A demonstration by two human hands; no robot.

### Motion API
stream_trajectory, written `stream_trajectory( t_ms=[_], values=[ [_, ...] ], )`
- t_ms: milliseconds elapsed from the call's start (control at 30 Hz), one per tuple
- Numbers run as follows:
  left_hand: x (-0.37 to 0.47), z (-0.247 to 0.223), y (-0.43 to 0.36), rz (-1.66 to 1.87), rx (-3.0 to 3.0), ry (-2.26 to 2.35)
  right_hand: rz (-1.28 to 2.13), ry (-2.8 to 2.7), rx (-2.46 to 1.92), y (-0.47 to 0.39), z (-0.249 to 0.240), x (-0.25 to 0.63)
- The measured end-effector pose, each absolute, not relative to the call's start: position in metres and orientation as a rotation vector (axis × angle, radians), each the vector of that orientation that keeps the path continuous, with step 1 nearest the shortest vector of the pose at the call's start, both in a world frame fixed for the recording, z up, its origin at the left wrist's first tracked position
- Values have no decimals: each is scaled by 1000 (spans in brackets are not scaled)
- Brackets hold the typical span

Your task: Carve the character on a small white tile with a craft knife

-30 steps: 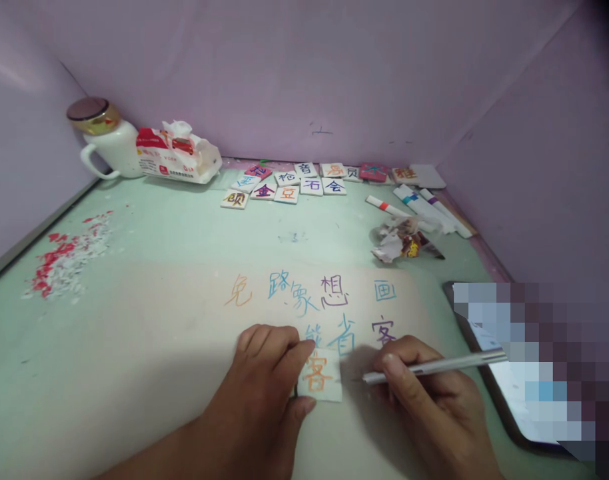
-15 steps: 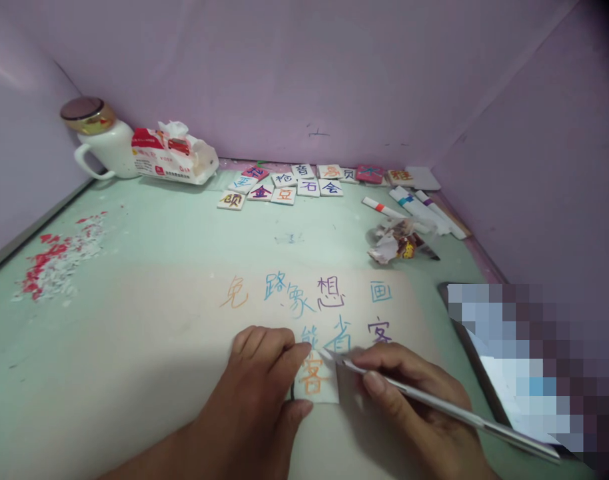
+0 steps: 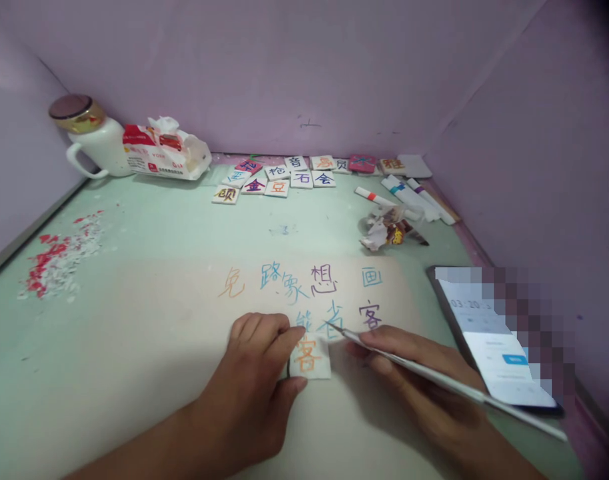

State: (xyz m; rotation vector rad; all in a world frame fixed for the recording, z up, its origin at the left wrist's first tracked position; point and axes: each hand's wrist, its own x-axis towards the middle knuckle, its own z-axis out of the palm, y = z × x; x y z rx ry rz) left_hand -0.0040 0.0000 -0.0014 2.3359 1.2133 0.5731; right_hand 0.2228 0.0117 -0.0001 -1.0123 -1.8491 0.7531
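My left hand (image 3: 257, 373) pins a small white square tile (image 3: 320, 365) to the sheet, its thumb at the lower left and its index finger at the upper left. An orange character is drawn on the tile's face. In my right hand (image 3: 409, 380) is a slim silver craft knife (image 3: 444, 373), held like a pen. Its tip points left and lies just past the tile's upper right corner; whether it touches anything I cannot tell. Coloured characters (image 3: 324, 279) are written on the pale sheet (image 3: 159, 320) beyond both hands.
A phone (image 3: 499, 353) lies to the right. Several lettered tiles (image 3: 301, 179) sit along the back wall, with markers (image 3: 409, 197) and a crumpled wrapper (image 3: 387, 230) at right. Red and white shavings (image 3: 59, 253), a lidded mug (image 3: 102, 147) and a tissue pack (image 3: 167, 157) are at left.
The knife tip has moved from the tile's top edge to just beyond its upper right corner. My left hand keeps its hold on the tile. The whole view has shifted slightly.
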Motion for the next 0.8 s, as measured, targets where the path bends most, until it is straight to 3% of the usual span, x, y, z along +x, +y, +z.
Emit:
stream_trajectory(
  t_ms=[167,467,800],
  values=[
    [-4,-2,1,574,2351,1225,589,-1934,-980,8,-1,227],
    [-5,-1,1,599,2402,1198,939,-1666,-1104,11,-13,227],
    [-4,-4,2,609,2406,1215,846,-1519,-1270,2,2,219]
  ],
)
